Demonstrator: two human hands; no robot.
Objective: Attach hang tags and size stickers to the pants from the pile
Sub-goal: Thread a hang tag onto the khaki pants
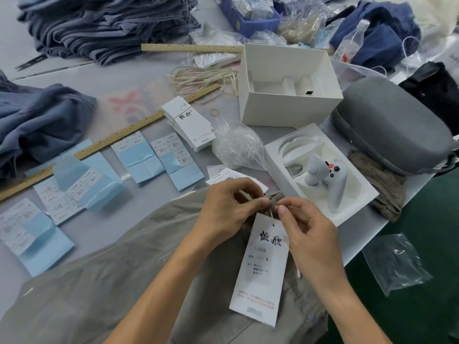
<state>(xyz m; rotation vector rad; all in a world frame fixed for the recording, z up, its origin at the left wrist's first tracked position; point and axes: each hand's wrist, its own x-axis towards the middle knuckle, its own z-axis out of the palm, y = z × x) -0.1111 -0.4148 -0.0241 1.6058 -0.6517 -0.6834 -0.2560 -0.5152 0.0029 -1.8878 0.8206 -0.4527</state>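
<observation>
Grey-khaki pants [104, 289] lie across the table's near edge. A white hang tag [262, 271] with black script hangs over them from a thin string at its top. My left hand [223, 209] pinches a fabric loop at the pants' waist. My right hand [305, 229] pinches the tag's string right beside it, fingertips of both hands almost touching. A banded stack of blank hang tags [190, 122] sits behind. Blue-backed size sticker sheets [139, 157] lie in a row to the left.
A pile of blue pants [106, 23] is at the back left, more blue fabric [37, 125] at the left edge. Two wooden rulers [109, 142], loose strings [203, 78], a white open box [285, 85], a tray with a controller [323, 175] and a grey case [395, 127] crowd the right.
</observation>
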